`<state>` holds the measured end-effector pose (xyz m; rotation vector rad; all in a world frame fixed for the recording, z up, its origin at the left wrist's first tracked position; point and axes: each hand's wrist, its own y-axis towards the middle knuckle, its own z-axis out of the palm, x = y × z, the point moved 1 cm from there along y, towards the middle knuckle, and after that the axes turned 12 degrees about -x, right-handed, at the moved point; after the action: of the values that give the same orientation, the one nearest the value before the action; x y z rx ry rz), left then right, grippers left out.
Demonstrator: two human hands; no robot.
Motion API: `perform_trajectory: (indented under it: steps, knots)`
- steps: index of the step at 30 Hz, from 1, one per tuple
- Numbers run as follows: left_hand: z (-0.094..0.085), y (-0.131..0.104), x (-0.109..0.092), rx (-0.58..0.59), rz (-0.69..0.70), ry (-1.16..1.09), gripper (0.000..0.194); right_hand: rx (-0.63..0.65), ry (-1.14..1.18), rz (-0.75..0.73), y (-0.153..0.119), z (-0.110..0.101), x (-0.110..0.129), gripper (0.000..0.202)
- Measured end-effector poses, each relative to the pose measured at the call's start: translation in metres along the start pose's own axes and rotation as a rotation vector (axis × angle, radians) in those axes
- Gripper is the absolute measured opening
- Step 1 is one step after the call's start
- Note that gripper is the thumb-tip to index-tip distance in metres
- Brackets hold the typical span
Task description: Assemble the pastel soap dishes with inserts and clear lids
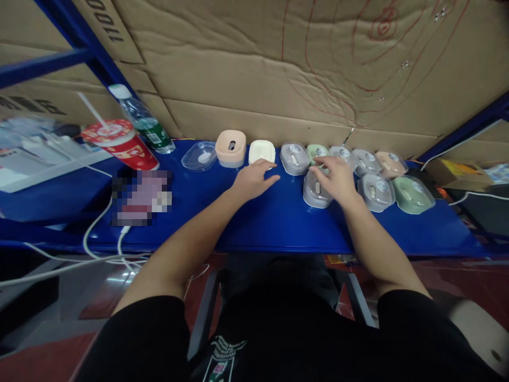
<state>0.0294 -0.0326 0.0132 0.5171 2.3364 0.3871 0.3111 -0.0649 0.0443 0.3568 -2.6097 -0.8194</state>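
My left hand (253, 182) is open in front of a small cream box (262, 150), its thumb and fingers apart and partly covering the box's front. Over a grey lidded box (314, 193) and a green one (317, 150) hovers my right hand (337, 178), fingers spread; whether it touches them I cannot tell. Left of the cream box stands a peach box (231, 148) with an oval slot in its top. Beside that lies a clear plastic lid (199, 157). Just right of the cream box is another grey box (295, 158) under a clear cover.
More covered boxes, including a green one (414, 194) and a peach one (391, 163), stand at the right of the blue table (270, 228). At the left are a red paper cup (127, 146) with a straw, a water bottle (149, 127) and white cables (95, 239). Cardboard (238, 69) backs the table.
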Motion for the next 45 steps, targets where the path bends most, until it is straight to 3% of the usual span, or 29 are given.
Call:
perform_trajectory:
  steps: [4, 6, 11, 16, 21, 25, 27, 32, 35, 41, 43, 45]
  knots:
    - [-0.004, 0.007, 0.020, -0.047, -0.032, 0.117, 0.048, 0.308, 0.207, -0.276, -0.014, 0.012, 0.035, 0.043]
    - [-0.003, 0.009, 0.027, -0.021, -0.051, 0.151, 0.052, 0.374, 0.245, -0.330, -0.018, 0.017, 0.041, 0.042]
    - [0.004, 0.009, 0.036, 0.061, -0.015, 0.184, 0.054, 0.400, 0.019, -0.222, -0.012, 0.013, 0.022, 0.029]
    - [0.004, 0.011, 0.037, 0.076, 0.002, 0.196, 0.055, 0.378, -0.225, -0.056, -0.005, 0.005, 0.005, 0.033]
    - [0.002, 0.011, 0.039, 0.050, -0.017, 0.245, 0.050, 0.304, -0.034, 0.004, -0.013, 0.017, 0.023, 0.036]
    - [0.000, 0.013, 0.038, 0.046, -0.036, 0.300, 0.033, 0.270, 0.188, 0.038, -0.019, 0.036, 0.028, 0.035]
    - [-0.001, 0.013, 0.036, 0.042, -0.025, 0.290, 0.028, 0.240, 0.313, 0.144, -0.017, 0.045, 0.020, 0.042]
    - [-0.003, 0.012, 0.031, -0.015, -0.026, 0.164, 0.026, 0.129, 0.667, 0.653, -0.002, 0.055, -0.007, 0.073]
    - [-0.006, 0.011, 0.028, -0.027, -0.041, 0.121, 0.025, 0.030, 0.700, 0.741, 0.006, 0.054, -0.018, 0.078]
    - [-0.017, 0.012, 0.022, -0.053, -0.030, 0.108, 0.033, -0.018, 0.614, 0.616, 0.003, 0.056, -0.024, 0.072]
    - [-0.019, 0.011, 0.019, 0.011, 0.023, 0.096, 0.037, -0.006, 0.569, 0.483, -0.002, 0.057, -0.020, 0.065]
    - [-0.018, 0.010, 0.016, 0.125, 0.078, 0.088, 0.041, 0.085, 0.502, 0.287, -0.007, 0.058, -0.014, 0.056]
